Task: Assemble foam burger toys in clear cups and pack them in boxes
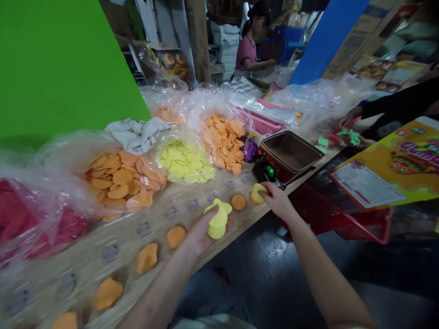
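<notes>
My left hand (201, 232) is closed around a small stack of thin yellow discs (218, 222), one of them scalloped or set askew on top. At the right end of a row, my right hand (278, 201) pinches a yellow disc (257, 192) that lies over an orange disc. Another orange disc (239, 202) sits on the table between my hands. More orange discs, such as a nearer one (147, 258), run along the table edge toward the lower left. Behind them is a line of small clear plastic pieces with grey marks (143, 229).
Open plastic bags hold orange discs (120, 180), yellow discs (185, 160) and red pieces (20, 214). A brown tin (291, 153) stands beyond my right hand. A printed yellow box (391, 160) juts in at right, near a co-worker's hands (350, 121). Another person (247, 52) is behind.
</notes>
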`<state>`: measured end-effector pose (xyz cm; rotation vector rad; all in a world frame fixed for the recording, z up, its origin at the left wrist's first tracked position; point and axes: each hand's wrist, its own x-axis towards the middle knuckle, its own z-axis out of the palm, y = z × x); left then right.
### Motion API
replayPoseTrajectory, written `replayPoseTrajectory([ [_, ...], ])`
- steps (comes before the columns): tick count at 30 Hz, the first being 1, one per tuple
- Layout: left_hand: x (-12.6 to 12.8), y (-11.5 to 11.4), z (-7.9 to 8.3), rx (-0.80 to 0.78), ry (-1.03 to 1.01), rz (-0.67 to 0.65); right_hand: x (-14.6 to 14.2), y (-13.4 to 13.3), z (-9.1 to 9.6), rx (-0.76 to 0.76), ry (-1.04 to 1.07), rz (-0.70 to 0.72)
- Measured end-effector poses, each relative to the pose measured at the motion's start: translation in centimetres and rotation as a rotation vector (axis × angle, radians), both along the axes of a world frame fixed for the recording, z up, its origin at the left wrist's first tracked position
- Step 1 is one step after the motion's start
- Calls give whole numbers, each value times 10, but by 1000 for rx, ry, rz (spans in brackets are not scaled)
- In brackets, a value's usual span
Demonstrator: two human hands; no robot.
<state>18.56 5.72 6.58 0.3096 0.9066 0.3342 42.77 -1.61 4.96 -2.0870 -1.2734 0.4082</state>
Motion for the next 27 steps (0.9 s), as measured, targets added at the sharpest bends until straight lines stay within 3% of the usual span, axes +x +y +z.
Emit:
replayPoseTrajectory([
  [3, 2, -2, 0, 9, -18, -80, 17, 8, -15, -169, -122, 155],
  [6, 4, -2, 1, 37, -32, -98, 14, 10, -26, -242, -235, 151],
  [10, 4, 2, 4, 68, -53, -120, 6, 7, -28, -237, -340, 84],
  [13, 1, 4, 7, 69, -72, -155, -9, 1, -22, -127, -437, -8],
  [16, 0, 2, 11, 79, -106, -231, -41, -5, -16, 67, -192, -34],
  [19, 0, -1, 13, 133, -79, -312, -72, -6, -14, 54, 315, 195],
  [21, 1, -2, 14, 187, -14, -318, -77, -5, -15, 38, 408, 290],
  [24, 2, 0, 13, 234, 77, -291, -59, -7, -22, 81, -4, 200],
  [27, -2, 5, 11, 231, 82, -232, -36, -15, -35, 7, -430, 198],
])
